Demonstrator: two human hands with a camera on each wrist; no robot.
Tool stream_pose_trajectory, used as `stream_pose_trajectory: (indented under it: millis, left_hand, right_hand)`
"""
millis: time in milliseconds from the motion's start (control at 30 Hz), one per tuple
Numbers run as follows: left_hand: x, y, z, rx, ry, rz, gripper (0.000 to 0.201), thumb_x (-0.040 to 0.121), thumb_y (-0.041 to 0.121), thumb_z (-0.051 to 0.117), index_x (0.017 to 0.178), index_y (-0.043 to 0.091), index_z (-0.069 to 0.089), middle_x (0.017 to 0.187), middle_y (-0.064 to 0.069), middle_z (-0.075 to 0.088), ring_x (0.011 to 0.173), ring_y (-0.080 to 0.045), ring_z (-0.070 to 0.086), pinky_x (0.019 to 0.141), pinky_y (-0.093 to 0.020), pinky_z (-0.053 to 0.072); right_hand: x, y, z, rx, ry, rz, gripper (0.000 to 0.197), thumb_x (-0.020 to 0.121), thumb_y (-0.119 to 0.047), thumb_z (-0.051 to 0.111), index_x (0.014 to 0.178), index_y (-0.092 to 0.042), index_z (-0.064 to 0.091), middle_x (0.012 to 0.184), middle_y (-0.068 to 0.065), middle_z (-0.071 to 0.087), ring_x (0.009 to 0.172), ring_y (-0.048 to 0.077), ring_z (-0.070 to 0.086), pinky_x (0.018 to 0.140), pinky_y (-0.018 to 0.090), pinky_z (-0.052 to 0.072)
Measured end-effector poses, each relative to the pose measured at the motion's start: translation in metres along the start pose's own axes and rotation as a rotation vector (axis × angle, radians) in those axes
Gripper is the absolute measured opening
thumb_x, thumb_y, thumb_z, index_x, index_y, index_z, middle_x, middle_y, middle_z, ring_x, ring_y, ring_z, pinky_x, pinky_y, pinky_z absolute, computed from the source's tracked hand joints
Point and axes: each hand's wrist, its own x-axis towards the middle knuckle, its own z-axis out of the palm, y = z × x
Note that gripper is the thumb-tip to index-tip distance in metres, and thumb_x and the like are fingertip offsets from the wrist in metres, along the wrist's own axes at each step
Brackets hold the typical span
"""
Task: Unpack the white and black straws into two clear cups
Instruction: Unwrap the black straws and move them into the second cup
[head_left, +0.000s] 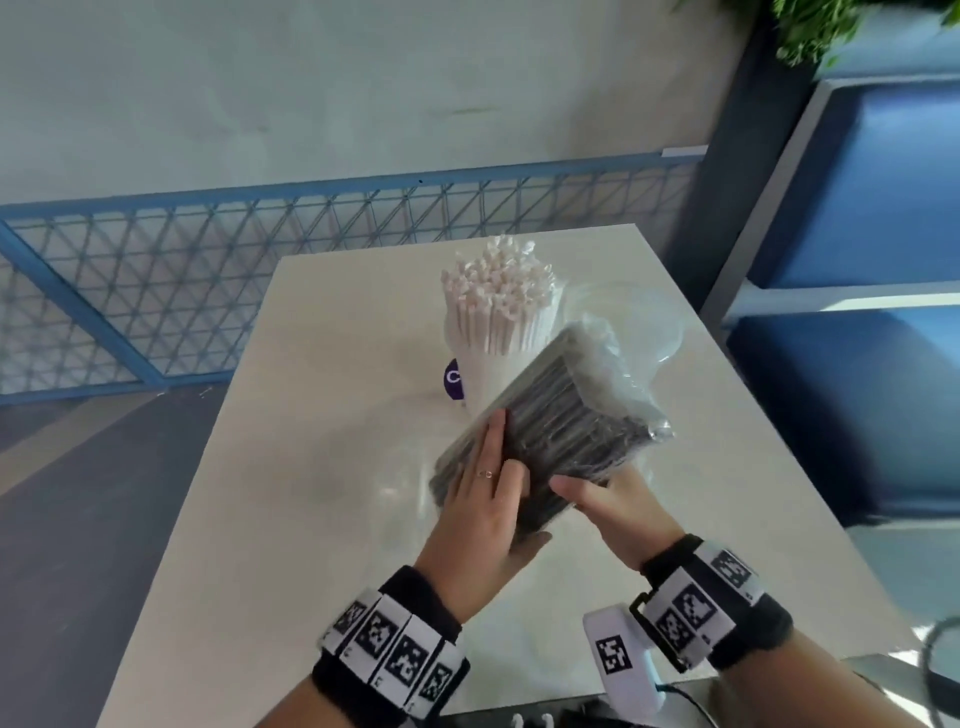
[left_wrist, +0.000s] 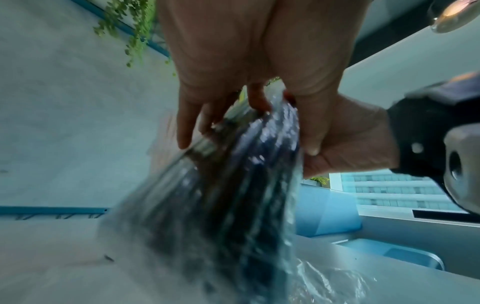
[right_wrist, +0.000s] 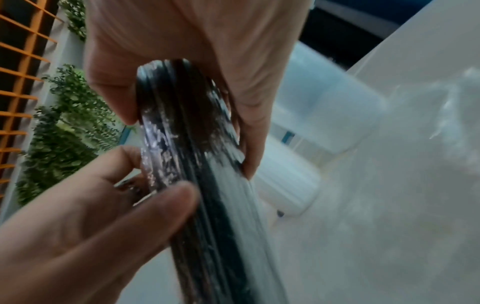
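**Pack of black straws held in both hands above the table**

The pack of black straws (head_left: 550, 421), still in its clear plastic wrap, is held tilted in the air over the table (head_left: 322, 395), its far end rising toward the right. The left hand (head_left: 485, 514) holds its near end, fingers laid along the upper face and thumb beneath, a ring on one finger. The right hand (head_left: 613, 512) takes the lower edge, thumb on top; both grips are clamped on the pack.

Just behind it the white straws (head_left: 498, 306) stand upright in a clear cup (head_left: 480, 379) with a purple label. A second clear cup (head_left: 644, 332) sits to the right, partly hidden by loose wrap.

The left wrist view shows the left hand (left_wrist: 246, 67) with thumb and fingers pinching the pack (left_wrist: 233, 185), blurred, and buildings outside. The right wrist view shows the right hand (right_wrist: 221, 61) astride the pack's edge (right_wrist: 187, 144), the other hand's fingers (right_wrist: 166, 207) meeting it, and an orange lattice with green foliage.

The table is pale and glossy; beyond it run a blue mesh railing (head_left: 208, 249) and a grey wall.
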Motion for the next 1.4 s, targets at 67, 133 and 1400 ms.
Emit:
stream_pose_trajectory:
  millis: [67, 133, 1400]
  left_hand:
    - [0.015, 0.012, 0.002, -0.123, -0.041, 0.014, 0.044, 0.076, 0.050, 0.058, 0.100, 0.024, 0.033, 0.156, -0.003, 0.007, 0.139, -0.019, 0.029, 0.106, -0.033, 0.037]
    - [0.033, 0.022, 0.001, -0.279, -0.015, -0.029, 0.062, 0.073, 0.056, 0.062, 0.117, 0.021, 0.036, 0.150, 0.004, 0.025, 0.132, -0.010, 0.038, 0.106, -0.025, 0.038]
    - [0.062, 0.008, -0.030, -0.423, -0.026, -0.324, 0.072, 0.065, 0.033, 0.081, 0.116, 0.029, 0.030, 0.109, 0.013, 0.053, 0.099, -0.004, 0.055, 0.080, -0.010, 0.041]
  right_hand:
    - [-0.004, -0.004, -0.028, 0.028, 0.020, 0.029, 0.067, 0.055, -0.024, 0.077, 0.114, 0.001, 0.056, 0.112, 0.018, 0.066, 0.106, 0.032, 0.062, 0.089, 0.043, 0.053]
    - [-0.008, -0.009, -0.054, 0.058, 0.033, 0.064, 0.057, 0.055, -0.019, 0.069, 0.108, 0.000, 0.058, 0.106, 0.018, 0.067, 0.100, 0.031, 0.065, 0.086, 0.041, 0.054]
    - [0.044, -0.080, -0.065, -0.386, 0.343, -0.357, 0.014, 0.090, -0.005, 0.055, 0.082, -0.017, 0.056, 0.084, 0.001, 0.066, 0.075, 0.011, 0.071, 0.062, 0.020, 0.055]
